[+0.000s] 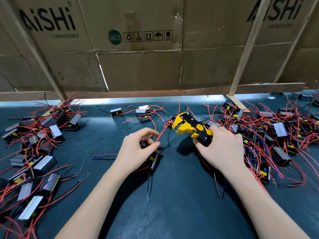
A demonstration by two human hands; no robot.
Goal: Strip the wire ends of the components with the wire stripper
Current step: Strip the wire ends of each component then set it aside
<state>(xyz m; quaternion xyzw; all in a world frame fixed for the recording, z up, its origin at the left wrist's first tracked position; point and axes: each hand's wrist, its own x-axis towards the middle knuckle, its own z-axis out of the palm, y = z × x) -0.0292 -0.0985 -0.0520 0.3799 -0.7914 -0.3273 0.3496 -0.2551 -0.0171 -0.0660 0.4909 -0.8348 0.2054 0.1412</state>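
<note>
The yellow-and-black plastic wire stripper (193, 126) sits near the middle of the dark blue-green work mat (172, 195), its toothed yellow head pointing left and up with the two jaw halves parted, a round yellow pivot disc showing on its black body. The right hand (222, 149) wraps its fingers and thumb around the black handles at the stripper's right end. Just left of the stripper's head, the left hand (138, 149) pinches a thin red wire (161, 133) between thumb and forefinger, the other fingers curled; the wire's far end rises toward the open jaws and stops close beside them. Under that hand lies one small black box-shaped component (152, 160) with a yellow part inside, and whether the pinched wire belongs to it cannot be told. There is one stripper and two hands in view. Beyond the stripper, three loose components (127, 112) with red leads lie apart in a short row. Far left of the stripper spreads a heap of grey-and-black components (34, 152) tangled in red wires, and right of it a second heap (279, 135); both are too tangled to count. Behind the stripper, brown cardboard panels (138, 66) printed "AiSHi CAPACITORS" stand against pale wooden struts (241, 62).
</note>
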